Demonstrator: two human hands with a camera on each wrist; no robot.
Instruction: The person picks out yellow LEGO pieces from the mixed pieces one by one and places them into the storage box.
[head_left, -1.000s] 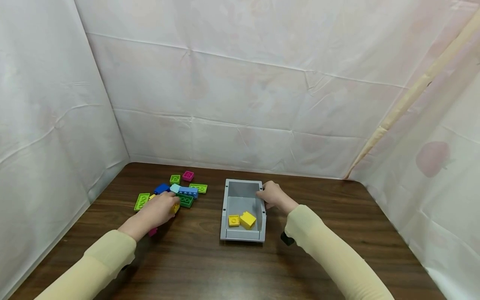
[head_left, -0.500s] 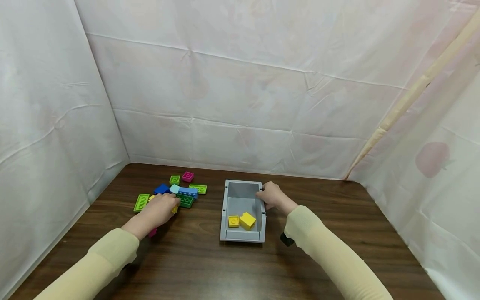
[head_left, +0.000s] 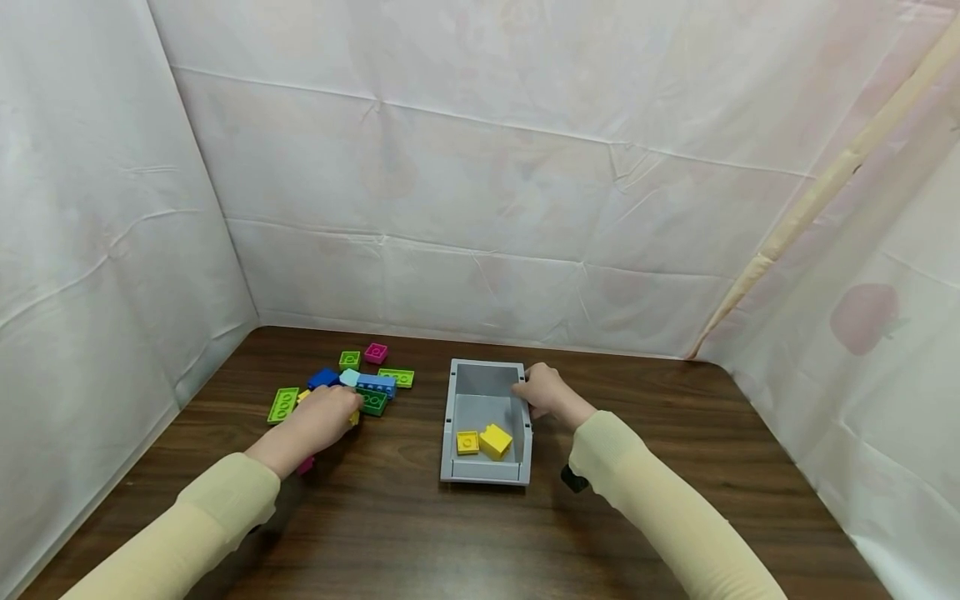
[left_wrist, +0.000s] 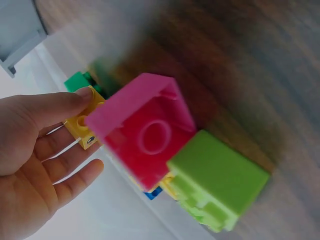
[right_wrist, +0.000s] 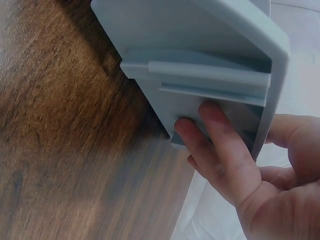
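Observation:
My left hand (head_left: 325,414) pinches a yellow toy building brick (left_wrist: 86,122) between thumb and fingers, low over a cluster of bricks; a small eye is printed on its side. Close by in the left wrist view are a pink brick (left_wrist: 145,125), hollow side showing, and a lime green brick (left_wrist: 220,175). At the table's middle stands a grey open bin (head_left: 486,472) with two yellow bricks (head_left: 495,442) inside. My right hand (head_left: 551,390) grips the bin's right wall; in the right wrist view two fingers press its outer face (right_wrist: 185,105) and the thumb goes behind the edge.
Around the left hand lie a lime plate (head_left: 282,406), a blue brick (head_left: 324,377), a light blue piece (head_left: 377,383) and a dark green brick (head_left: 372,402). Farther back are a small lime brick (head_left: 350,360) and a magenta brick (head_left: 377,353). White curtains enclose the brown table (head_left: 637,533).
The left hand and forearm have shifted slightly right, and less of the yellow brick shows under the fingers. The right hand and the bin stay in place.

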